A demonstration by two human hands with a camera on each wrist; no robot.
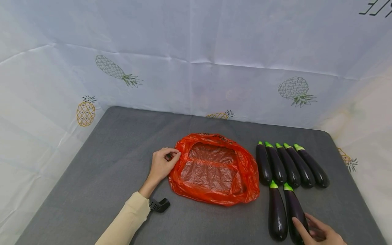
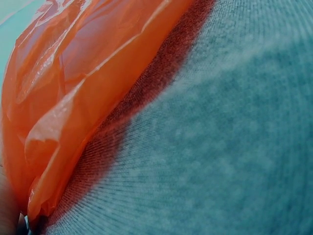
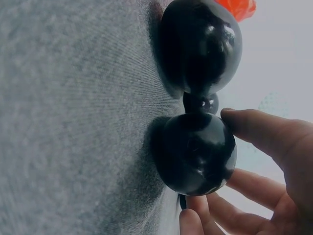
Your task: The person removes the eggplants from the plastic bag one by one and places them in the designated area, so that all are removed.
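A red plastic bag [image 1: 251, 170] lies spread on the table with its mouth facing up. At its left rim my left hand [image 1: 163, 162] pinches the film between thumb and fingers; the left wrist view has the bag [image 2: 98, 93] close up, with only a sliver of hand at the lower left. My right hand [image 1: 321, 231] grips an eggplant [image 1: 294, 206] near its round bottom end. In the right wrist view the thumb is on one side of this eggplant [image 3: 195, 154] and the fingers are on the other. Another eggplant [image 1: 277, 214] lies just left of it.
Beyond these two, several more eggplants [image 1: 291, 165] lie in a row right of the bag, green stems pointing away. A grey cloth covers the table [image 1: 122, 136]. A white curtain with pineapple prints [image 1: 171, 85] hangs behind. My left wrist wears a black strap [image 1: 160, 205].
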